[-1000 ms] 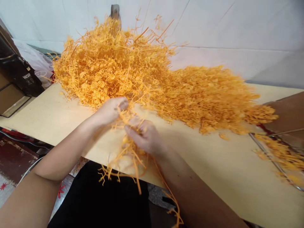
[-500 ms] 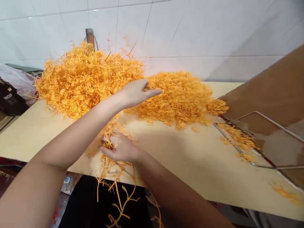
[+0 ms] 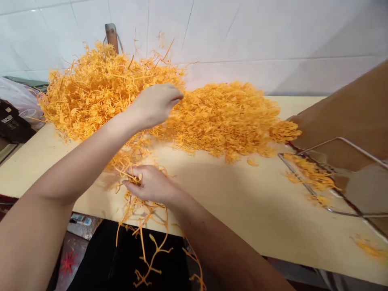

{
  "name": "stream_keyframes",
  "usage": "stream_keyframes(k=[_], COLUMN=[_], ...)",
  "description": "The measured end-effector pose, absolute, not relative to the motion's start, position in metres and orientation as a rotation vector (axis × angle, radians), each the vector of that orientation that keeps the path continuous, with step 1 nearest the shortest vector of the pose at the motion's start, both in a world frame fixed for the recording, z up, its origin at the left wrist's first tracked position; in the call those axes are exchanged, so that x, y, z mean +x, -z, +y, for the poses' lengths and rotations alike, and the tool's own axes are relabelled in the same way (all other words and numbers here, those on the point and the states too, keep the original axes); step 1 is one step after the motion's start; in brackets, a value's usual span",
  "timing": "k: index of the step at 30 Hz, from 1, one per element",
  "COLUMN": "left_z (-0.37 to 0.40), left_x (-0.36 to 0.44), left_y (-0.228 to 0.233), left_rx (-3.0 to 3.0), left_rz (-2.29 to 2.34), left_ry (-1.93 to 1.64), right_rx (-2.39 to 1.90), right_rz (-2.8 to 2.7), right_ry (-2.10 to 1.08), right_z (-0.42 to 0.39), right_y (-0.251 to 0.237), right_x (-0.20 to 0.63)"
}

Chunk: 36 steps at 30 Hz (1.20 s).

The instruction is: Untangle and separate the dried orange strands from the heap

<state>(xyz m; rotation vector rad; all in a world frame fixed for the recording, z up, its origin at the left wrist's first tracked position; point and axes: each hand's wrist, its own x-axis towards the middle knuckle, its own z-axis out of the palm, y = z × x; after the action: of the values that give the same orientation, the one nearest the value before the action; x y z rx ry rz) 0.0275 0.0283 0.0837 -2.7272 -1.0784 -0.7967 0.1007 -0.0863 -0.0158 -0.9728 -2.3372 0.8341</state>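
Observation:
A large heap of tangled orange branching sprigs (image 3: pixel 91 93) stands on the left of the table. To its right lies a lower, denser pile of small orange curled pieces (image 3: pixel 224 117). My left hand (image 3: pixel 159 103) is raised where the two heaps meet, its fingers curled down and closed; whatever is in them is hidden. Nearer the table's front edge, my right hand (image 3: pixel 151 184) is closed round a bunch of orange sprigs (image 3: pixel 135 176). Thin, mostly bare orange stems (image 3: pixel 154 258) hang below that hand, over the table edge.
A wire frame (image 3: pixel 309 188) with orange pieces on it stands at the right, beside a brown cardboard sheet (image 3: pixel 339 105). Dark packaging (image 3: pixel 13 121) and a clear plastic bag (image 3: pixel 18 95) sit at the left. A white tiled wall (image 3: pixel 242 40) rises behind the pale table (image 3: pixel 230 202).
My left hand has moved left and slightly up, away from the right pile, and its thumb no longer sticks out. My right hand stays on the bunch. The view has shifted a little.

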Motion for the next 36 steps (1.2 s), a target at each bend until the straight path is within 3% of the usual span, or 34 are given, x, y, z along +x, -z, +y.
stream_keyframes(k=[5,10,20,29,36], left_z=[-0.024,-0.028,-0.001,0.009,0.009], left_x=[-0.080,-0.133,-0.152,-0.149,-0.149], left_y=[-0.054,-0.004,0.012,0.022,0.017], left_rx=[-2.474,-2.415,-2.504,-2.521,-2.568], left_rz=[-1.337,-1.447,-1.437,-1.436,-1.543], left_ry=[0.797,0.520,0.608,0.630,0.707], right_rx=[-0.896,-0.909,-1.050,-1.046,-1.200], right_rz=[-2.203,-2.023,-2.006,-2.205,-2.095], right_ry=[-1.044,-1.199,-1.293,-0.839,-0.901], right_z=[-0.082,-0.077,-0.130,-0.155,-0.174], right_y=[0.019,0.022,0.011,-0.001,0.002], right_x=[0.106,0.106,0.122,0.176,0.200])
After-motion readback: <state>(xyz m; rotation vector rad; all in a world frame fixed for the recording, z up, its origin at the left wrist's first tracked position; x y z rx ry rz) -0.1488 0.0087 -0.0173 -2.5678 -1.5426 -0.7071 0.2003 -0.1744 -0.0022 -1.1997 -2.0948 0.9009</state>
